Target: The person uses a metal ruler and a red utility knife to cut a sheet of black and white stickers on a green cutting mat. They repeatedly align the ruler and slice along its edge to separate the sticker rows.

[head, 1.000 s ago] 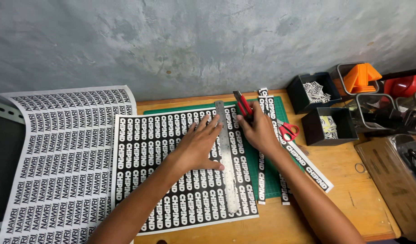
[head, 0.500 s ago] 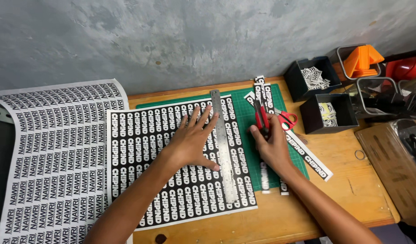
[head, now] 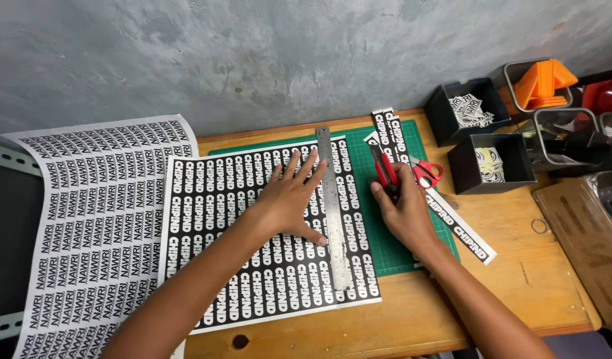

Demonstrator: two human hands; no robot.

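My left hand (head: 289,203) lies flat with fingers spread on a black sticker sheet (head: 253,279) printed with rows of white labels. Its fingertips and thumb touch the left edge of a steel ruler (head: 332,213), which lies lengthwise down the sheet's right side. My right hand (head: 404,214) rests on the green cutting mat (head: 379,242) just right of the ruler and grips a red utility knife (head: 383,166), blade end pointing away from me. Red-handled scissors (head: 426,171) lie right beside that hand.
Cut label strips (head: 464,234) lie along the mat's right edge. A white label sheet (head: 86,219) hangs over the wooden table (head: 519,279) at left. Two black boxes (head: 467,110) (head: 492,163) of stickers, wire baskets (head: 565,136) and orange parts (head: 544,83) fill the back right.
My right hand has carried the knife from the ruler's far end to the right, onto the mat. My left hand stays pressed on the sheet.
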